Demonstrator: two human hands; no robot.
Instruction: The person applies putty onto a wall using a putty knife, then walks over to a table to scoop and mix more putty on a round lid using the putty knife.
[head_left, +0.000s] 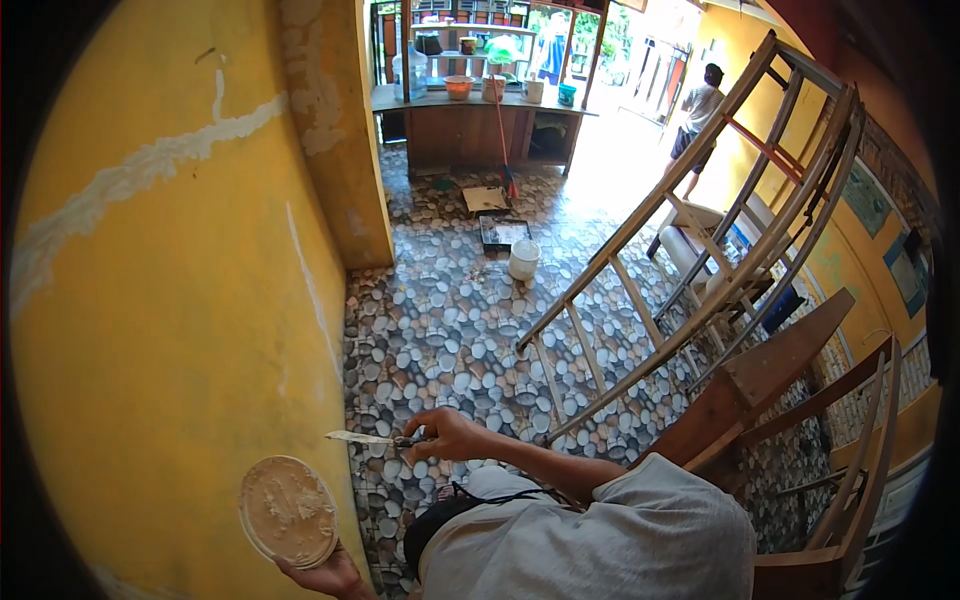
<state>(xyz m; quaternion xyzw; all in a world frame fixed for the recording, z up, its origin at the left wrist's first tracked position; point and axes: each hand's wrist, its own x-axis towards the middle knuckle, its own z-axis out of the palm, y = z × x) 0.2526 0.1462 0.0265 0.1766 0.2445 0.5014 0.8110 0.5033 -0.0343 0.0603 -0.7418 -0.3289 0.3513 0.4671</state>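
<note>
The person's right hand (443, 436) grips a scraper (360, 437) beside the yellow wall (180, 350); the left hand (328, 574) holds a round disc (290, 512) smeared with beige paste (283, 500). A ladder (667, 194) stands on the pebble-patterned floor (440, 340).

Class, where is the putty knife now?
In the head view's lower left, the putty knife is in the right hand, its blade toward the yellow wall, up and right of the round disc in the left hand.

The floor (450, 340) bears a bucket (524, 262) and tray (483, 238) ahead of the right hand (440, 436), a ladder (636, 300) to its right.
</note>
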